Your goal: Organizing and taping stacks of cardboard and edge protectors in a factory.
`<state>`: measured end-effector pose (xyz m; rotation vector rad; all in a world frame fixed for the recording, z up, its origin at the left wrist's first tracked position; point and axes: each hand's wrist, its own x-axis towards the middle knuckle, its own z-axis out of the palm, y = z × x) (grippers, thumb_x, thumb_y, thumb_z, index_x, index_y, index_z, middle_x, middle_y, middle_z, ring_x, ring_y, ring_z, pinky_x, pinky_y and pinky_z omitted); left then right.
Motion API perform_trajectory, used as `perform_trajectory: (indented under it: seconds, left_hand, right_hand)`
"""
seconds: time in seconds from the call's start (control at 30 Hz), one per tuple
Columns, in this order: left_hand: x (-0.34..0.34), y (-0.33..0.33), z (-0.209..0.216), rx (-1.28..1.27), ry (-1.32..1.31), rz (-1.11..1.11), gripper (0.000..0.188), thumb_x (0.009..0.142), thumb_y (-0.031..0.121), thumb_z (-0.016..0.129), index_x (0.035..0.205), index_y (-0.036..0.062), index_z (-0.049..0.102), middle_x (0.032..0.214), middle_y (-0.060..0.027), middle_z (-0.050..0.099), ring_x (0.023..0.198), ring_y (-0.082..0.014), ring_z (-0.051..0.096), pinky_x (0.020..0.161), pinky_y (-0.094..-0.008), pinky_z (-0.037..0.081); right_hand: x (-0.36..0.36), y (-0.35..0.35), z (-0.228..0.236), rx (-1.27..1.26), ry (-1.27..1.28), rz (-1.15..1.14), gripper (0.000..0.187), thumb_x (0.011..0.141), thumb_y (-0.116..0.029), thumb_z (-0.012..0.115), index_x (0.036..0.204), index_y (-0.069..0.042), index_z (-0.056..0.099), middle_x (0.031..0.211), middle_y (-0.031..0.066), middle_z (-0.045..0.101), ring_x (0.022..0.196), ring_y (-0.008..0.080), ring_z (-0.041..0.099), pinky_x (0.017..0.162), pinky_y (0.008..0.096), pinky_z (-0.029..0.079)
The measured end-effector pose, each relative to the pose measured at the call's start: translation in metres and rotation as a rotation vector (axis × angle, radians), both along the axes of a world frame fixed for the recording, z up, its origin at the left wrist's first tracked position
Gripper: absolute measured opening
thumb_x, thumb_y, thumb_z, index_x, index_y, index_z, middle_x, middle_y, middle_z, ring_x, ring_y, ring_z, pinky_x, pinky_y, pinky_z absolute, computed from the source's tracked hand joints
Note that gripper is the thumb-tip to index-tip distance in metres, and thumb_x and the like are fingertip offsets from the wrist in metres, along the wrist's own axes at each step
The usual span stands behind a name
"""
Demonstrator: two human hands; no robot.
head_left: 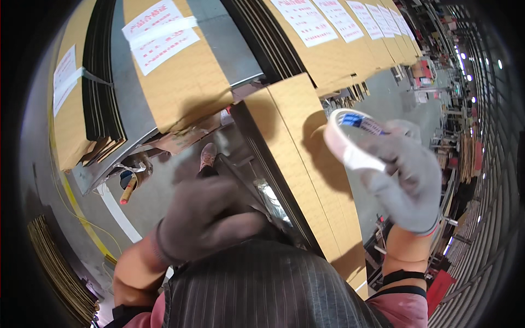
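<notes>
Both my hands wear grey gloves. A roll of pale tape [340, 145] with a blue-printed core is gripped in my right hand [407, 175], raised over the right side of a long stack of tan boards [306, 158]. My left hand [210, 221] hangs in front of my dark striped apron, left of that stack. Its fingers are curled and pressed together; anything between them is hidden by the back of the hand. The stack has a dark near-left side and slants from upper middle to lower right, with the shadow of my right hand on its top.
Across the far side lie bundles of tan boards [180, 82] with printed white sheets [161, 35] taped on, resting on a grey metal surface [128, 93]. A cardboard tube [129, 188] shows below its edge. More boards [54, 268] lean at lower left, near a yellow floor line [82, 218].
</notes>
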<state>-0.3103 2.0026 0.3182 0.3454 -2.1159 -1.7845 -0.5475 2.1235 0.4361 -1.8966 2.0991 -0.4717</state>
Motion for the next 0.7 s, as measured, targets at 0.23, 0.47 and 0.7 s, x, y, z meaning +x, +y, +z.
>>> perform_trajectory:
  seconds: [0.23,0.47,0.7]
  left_hand:
    - [-0.053,-0.015,0.021,-0.393,0.001,-0.13,0.024,0.079,0.028,0.064,0.066,0.0081,0.06,0.061,-0.0088,0.053,0.053,-0.0251,0.055,0.049,-0.036,0.043]
    - [0.043,-0.032,-0.036,-0.342,-0.35,0.147,0.016,0.07,0.014,0.07,0.059,0.0081,0.06,0.052,-0.0066,0.055,0.046,-0.0228,0.054,0.047,-0.0337,0.042]
    - [-0.06,-0.037,-0.198,-0.201,0.005,-0.183,0.02,0.085,0.02,0.062,0.095,0.0031,0.062,0.083,-0.0102,0.06,0.083,-0.0204,0.059,0.072,-0.0345,0.048]
  right_hand:
    - [0.029,-0.019,-0.003,0.048,0.119,0.232,0.03,0.076,-0.027,0.066,0.094,-0.002,0.064,0.069,0.0094,0.057,0.077,0.0256,0.056,0.089,0.0383,0.04]
    - [-0.086,-0.013,-0.018,0.149,0.244,-0.151,0.019,0.08,-0.007,0.06,0.095,0.003,0.065,0.094,0.0182,0.066,0.076,0.023,0.061,0.085,0.0414,0.046]
    - [-0.098,-0.043,-0.221,0.576,-0.711,-0.11,0.033,0.087,-0.014,0.054,0.118,-0.003,0.059,0.111,0.0146,0.063,0.1,0.0262,0.061,0.09,0.0329,0.045]
